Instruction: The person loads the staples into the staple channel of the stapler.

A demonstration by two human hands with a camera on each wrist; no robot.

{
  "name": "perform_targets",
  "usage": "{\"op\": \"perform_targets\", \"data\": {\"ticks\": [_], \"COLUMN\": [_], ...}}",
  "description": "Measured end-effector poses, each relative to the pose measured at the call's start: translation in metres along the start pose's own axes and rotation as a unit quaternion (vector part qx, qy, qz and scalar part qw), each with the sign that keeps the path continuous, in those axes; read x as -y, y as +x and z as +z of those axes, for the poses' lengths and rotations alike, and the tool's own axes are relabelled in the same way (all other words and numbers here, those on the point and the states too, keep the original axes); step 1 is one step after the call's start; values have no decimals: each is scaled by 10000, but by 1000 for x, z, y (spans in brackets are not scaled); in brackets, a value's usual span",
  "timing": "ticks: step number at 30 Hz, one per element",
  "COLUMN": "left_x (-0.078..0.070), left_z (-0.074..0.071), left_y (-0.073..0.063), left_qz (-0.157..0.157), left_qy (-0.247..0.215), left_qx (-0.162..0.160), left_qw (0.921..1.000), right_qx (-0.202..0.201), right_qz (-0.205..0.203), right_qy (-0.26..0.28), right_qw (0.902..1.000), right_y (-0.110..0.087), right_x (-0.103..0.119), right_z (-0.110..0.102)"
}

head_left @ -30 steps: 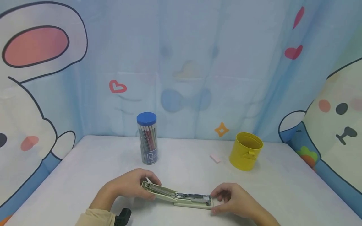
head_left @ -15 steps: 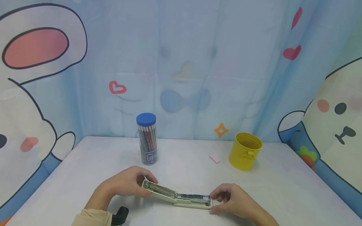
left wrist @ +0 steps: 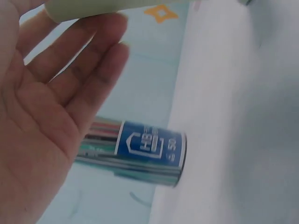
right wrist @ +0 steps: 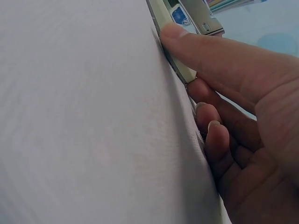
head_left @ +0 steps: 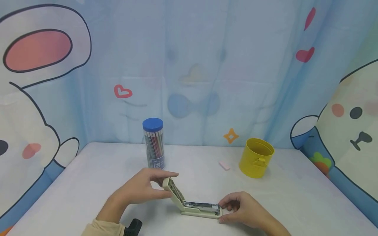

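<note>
A pale green stapler (head_left: 200, 214) lies on the table in the head view, its top arm swung up at a steep angle and the metal staple channel (head_left: 202, 206) exposed. My left hand (head_left: 138, 188) holds the raised top arm's end, thumb on the near side and fingers on the far side, index finger stretched out. In the left wrist view, part of the stapler crosses the top edge above the fingertips (left wrist: 119, 51). At the other end, my right hand (head_left: 245, 209) pinches the stapler's base. The right wrist view has the thumb (right wrist: 196, 44) on the base's edge.
Behind my left hand stands a clear tube of pencils (head_left: 154, 144) with a blue lid. A yellow bucket (head_left: 255, 160) stands back right, with a small pink block (head_left: 224, 165) beside it. Patterned blue cloth (head_left: 195, 82) rises behind the white table (head_left: 97, 170).
The left hand has moved up and to the right, swinging the stapler's top arm from nearly flat to steeply raised. The right hand and the base have stayed in place.
</note>
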State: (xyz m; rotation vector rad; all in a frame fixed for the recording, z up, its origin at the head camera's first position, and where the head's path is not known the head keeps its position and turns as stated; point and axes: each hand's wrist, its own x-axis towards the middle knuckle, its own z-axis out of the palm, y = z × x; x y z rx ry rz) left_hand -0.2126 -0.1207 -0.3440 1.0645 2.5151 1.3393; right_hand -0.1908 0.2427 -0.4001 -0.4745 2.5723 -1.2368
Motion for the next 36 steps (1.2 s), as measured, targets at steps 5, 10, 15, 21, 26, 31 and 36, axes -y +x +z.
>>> {"op": "perform_targets", "data": {"ticks": [5,10,15,21,26,31,36], "left_x": [-9,-18,-30,-34,-29,-25,-24], "left_z": [14,35,53,69,81,87,93], "left_y": [9,23,43,54,56,56,56], "left_qz": [354,729,978,996,617,421,371], "left_qy": [-46,-202,36,922,903,850,871], "left_qx": [-280,-286,153,327,328,302,231], "left_qw": [9990,9967,9951,9902,9935,9950,9952], "right_qx": [-83,-167,-202,-206,-176,-145,-146], "right_qz": [-4,-27,111,-56,3,-95,-523], "right_qy": [-73,-138,-156,-168,-128,18,817], "right_qw": [9999,9998,9996,9996,9998,9998,9952], "right_y": [1,3,5,3,5,5,-1], "right_x": [3,4,5,7,9,7,1], "right_z": [3,7,9,11,13,11,1]}}
